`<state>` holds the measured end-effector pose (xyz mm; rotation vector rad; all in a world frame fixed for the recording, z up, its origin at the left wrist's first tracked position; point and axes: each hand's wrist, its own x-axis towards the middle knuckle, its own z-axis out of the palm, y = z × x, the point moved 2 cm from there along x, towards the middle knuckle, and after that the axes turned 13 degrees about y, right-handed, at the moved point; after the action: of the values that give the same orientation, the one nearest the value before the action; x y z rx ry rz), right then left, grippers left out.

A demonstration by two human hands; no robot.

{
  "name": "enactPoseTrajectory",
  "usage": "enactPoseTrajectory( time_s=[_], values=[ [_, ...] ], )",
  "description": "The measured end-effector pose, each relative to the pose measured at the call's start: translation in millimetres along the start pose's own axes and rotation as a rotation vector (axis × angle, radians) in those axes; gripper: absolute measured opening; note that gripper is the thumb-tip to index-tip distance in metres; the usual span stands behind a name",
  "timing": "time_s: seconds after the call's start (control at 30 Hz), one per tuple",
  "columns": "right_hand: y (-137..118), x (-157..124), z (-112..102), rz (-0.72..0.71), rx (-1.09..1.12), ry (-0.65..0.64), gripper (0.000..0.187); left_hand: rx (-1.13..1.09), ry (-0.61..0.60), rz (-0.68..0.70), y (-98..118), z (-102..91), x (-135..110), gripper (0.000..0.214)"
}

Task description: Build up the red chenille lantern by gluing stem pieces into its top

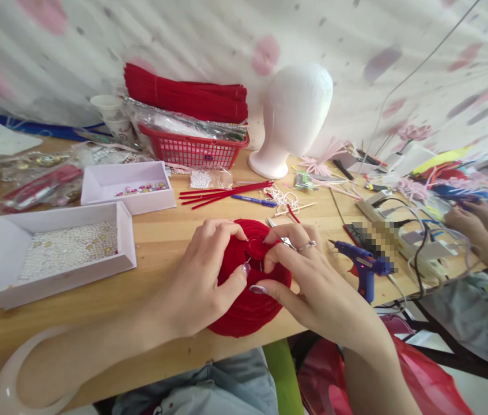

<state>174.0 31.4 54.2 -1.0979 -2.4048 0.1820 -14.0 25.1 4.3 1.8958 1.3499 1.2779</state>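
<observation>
Both my hands grip a round red coiled pipe-cleaner piece (244, 308) at the wooden table's front edge. My left hand (200, 276) wraps round its left side, thumb pressed on top. My right hand (308, 282), with rings on two fingers, pinches the small raised red knob at the piece's middle. Loose red pipe cleaners (222, 194) and a blue pen (253, 200) lie just beyond it.
Two white trays hold beads: pearls (68, 245) and pink gems (140, 188). A red basket (194, 151) carries bundled red pipe cleaners. A white foam head (291, 118) stands behind. A blue glue gun (362, 268) and power strip (393, 222) lie right, near another person's hands (472, 222).
</observation>
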Motion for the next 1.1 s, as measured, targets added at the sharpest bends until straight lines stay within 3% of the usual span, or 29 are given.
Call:
enactPoseTrajectory(
  time_s=[0.7,1.1],
  values=[
    [-5,2,-3,-0.032,-0.085,-0.008,0.014,0.014,0.034,-0.026,6,6.3,2,0.021],
    [-13,2,-4,-0.187,-0.245,-0.002,0.009,0.012,0.052,-0.017,6,7.0,2,0.020]
  ],
)
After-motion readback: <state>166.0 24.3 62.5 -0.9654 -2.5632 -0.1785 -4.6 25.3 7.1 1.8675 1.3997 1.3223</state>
